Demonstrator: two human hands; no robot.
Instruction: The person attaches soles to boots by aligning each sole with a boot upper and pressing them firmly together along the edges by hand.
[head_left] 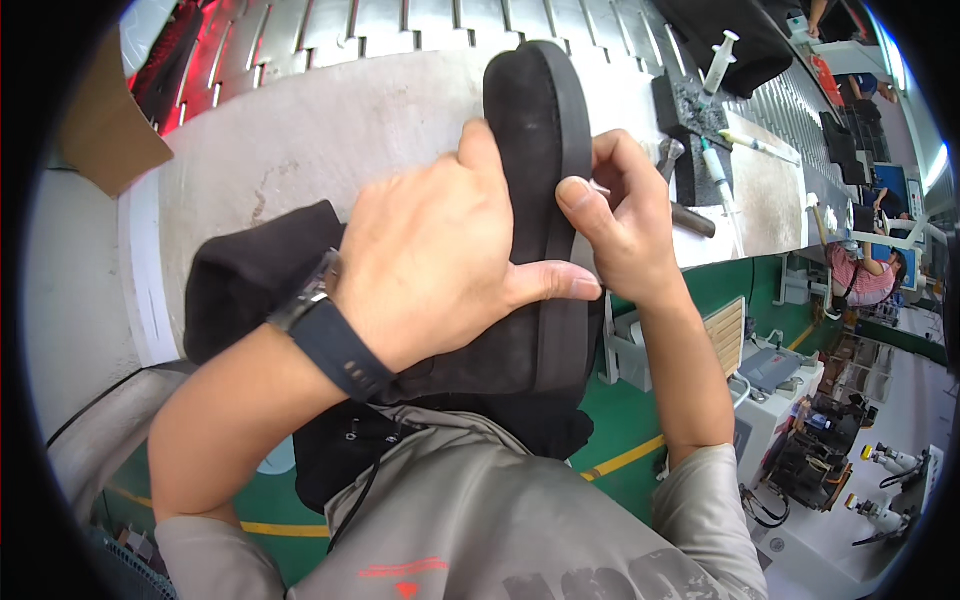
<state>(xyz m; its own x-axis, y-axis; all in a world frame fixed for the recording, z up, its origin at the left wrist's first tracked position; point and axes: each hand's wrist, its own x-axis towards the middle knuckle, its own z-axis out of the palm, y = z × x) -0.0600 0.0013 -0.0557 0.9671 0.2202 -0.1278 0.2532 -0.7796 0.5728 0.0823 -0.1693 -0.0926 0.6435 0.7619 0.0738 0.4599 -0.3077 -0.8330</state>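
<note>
The left hand [430, 260] clasps a black suede boot with a thick rubber sole [535, 200], held sole-up above the grey desk [330, 130]. At three o'clock, the right hand [620, 225] pinches the sole edge; keep that grip steady, thumb braced.

A black shoe [520, 300] is held up on edge above the worktop [330, 130], its dark sole turned to the right and its toe end pointing up and away. The sole's rim is thick, matte and rounded at the top. The soft black upper is seen on the left side, partly covered. A small pale fleck, possibly a thread or glue residue, is seen at the sole's edge.
</note>
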